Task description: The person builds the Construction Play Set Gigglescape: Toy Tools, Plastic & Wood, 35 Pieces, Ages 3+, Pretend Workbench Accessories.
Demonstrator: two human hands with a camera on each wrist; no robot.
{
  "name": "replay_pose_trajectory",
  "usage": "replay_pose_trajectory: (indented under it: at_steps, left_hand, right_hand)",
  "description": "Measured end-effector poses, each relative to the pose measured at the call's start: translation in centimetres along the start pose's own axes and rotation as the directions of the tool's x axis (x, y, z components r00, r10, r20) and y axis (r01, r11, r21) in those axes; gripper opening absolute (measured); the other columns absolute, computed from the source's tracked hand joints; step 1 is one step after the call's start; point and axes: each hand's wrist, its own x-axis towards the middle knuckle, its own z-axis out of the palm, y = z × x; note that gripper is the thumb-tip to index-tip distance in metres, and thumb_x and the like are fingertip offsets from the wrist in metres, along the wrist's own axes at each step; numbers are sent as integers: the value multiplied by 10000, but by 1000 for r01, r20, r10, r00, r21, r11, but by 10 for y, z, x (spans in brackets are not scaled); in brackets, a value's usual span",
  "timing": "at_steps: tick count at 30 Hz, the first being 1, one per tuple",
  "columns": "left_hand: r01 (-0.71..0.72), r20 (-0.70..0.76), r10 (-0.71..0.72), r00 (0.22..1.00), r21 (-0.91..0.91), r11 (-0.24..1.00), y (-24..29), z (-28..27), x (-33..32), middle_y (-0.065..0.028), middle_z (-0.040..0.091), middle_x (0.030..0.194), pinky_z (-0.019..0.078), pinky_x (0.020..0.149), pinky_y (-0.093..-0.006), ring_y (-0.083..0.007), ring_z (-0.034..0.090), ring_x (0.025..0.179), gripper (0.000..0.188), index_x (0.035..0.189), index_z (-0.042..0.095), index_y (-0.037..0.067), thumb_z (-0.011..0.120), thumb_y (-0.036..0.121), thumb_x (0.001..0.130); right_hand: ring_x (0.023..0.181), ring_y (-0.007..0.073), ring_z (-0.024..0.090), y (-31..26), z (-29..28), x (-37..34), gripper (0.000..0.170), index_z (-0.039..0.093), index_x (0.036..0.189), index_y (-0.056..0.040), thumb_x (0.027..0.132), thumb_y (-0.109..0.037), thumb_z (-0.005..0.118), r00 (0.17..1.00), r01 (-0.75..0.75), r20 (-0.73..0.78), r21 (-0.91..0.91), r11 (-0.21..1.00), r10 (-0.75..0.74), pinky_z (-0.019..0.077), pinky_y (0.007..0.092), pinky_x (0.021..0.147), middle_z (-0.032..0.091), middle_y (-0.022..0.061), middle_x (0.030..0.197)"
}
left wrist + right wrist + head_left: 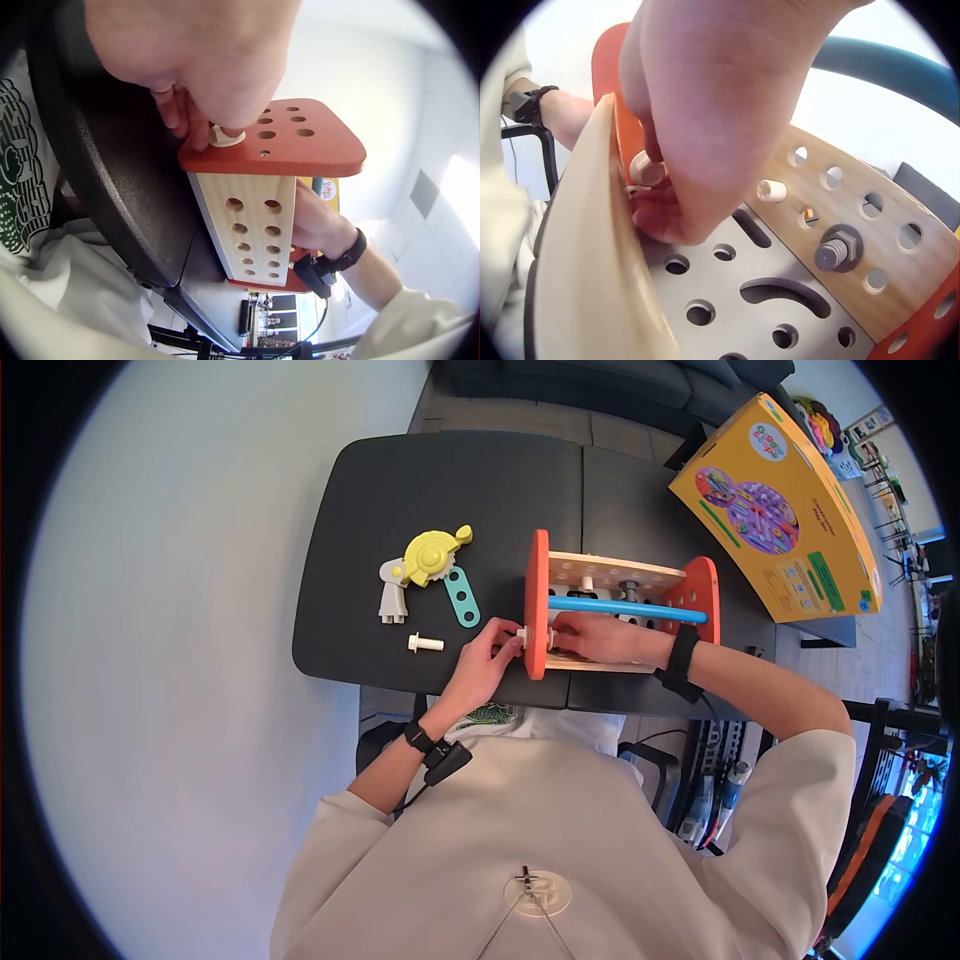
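Note:
A toy toolbox with red end panels (538, 600) stands on the table. At its left end my left hand (477, 668) pinches a round white plastic piece (226, 137) against the panel's outer face. Inside the box, my right hand (600, 638) has its fingers curled at a white plastic bolt (646, 169) with a six-sided head, on the same panel's inner face. My right palm hides part of that grip. A grey bolt with a nut (838, 249) and a white peg (771, 190) sit in the far wooden side (817, 202).
A blue bar (625, 608) spans the box top. Left on the black table (450, 470) lie a yellow and grey toy saw (430, 558), a teal strip with holes (461, 598) and a loose white bolt (426, 644). A yellow carton (800, 550) stands at the right.

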Motion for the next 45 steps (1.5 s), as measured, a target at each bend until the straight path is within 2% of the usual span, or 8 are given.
replay_pose_trajectory:
  at_steps: [4,8,10,23,25,29,37,45]
  left_hand:
    - [-10,-6,10,1000,-3,1000,1,1,-1,-124,741,1056,540,908,-341,-177,696,985,202,1267,596,2,592,130,1111]
    - [-34,-25,34,999,4,999,0,2,0,-149,761,1014,565,894,-372,-226,752,979,210,1253,605,-8,599,136,1099]
    - [-2,-3,2,1000,-3,1000,0,1,0,-125,743,1049,540,906,-337,-178,697,982,205,1268,596,3,594,133,1110]
    - [-4,-4,4,1000,4,1000,2,1,-1,-136,749,1063,543,912,-342,-194,705,994,209,1274,595,6,594,135,1110]
    - [-5,-4,5,1000,19,1000,2,1,-1,-138,750,1067,544,917,-345,-195,707,998,212,1277,595,5,593,134,1108]
    - [4,0,-4,1000,5,1000,4,0,0,-139,750,1067,548,916,-347,-196,709,997,212,1277,597,5,594,131,1107]
    - [0,-2,0,1000,32,999,3,1,0,-143,749,1053,553,908,-349,-198,711,985,215,1273,597,-1,596,135,1106]
    - [-6,-6,6,1000,26,1000,2,1,0,-140,748,1047,549,907,-346,-191,706,983,220,1275,597,1,597,146,1109]
  right_hand:
    - [1043,283,711,5,2,2,305,626,1232,26,1093,-240,577,999,49,-23,44,998,-48,548,417,931,731,168,1110]
    - [1009,266,713,4,2,2,291,632,1208,26,1088,-234,577,997,65,-53,45,997,-62,556,405,899,729,155,1094]
    - [956,168,671,-2,-2,2,314,603,1325,12,1116,-218,559,996,-87,40,159,984,81,540,344,874,703,94,1061]
    - [969,178,682,8,2,4,330,629,1296,24,1097,-239,604,999,40,-13,2,999,-40,543,346,876,710,93,1059]
    - [1012,261,715,9,2,3,362,658,1231,13,1077,-311,611,999,-29,-30,135,990,33,546,403,909,740,151,1042]
    - [955,234,717,8,1,5,340,672,1201,0,1094,-307,575,992,-107,-55,74,992,111,550,392,865,738,136,977]
    - [939,170,651,16,1,13,271,654,1242,2,1013,-141,685,997,54,49,105,993,-59,528,360,859,686,78,990]
    - [993,227,681,10,2,2,332,643,1273,8,1062,-248,620,1000,13,-5,14,1000,-13,537,379,900,716,128,1063]
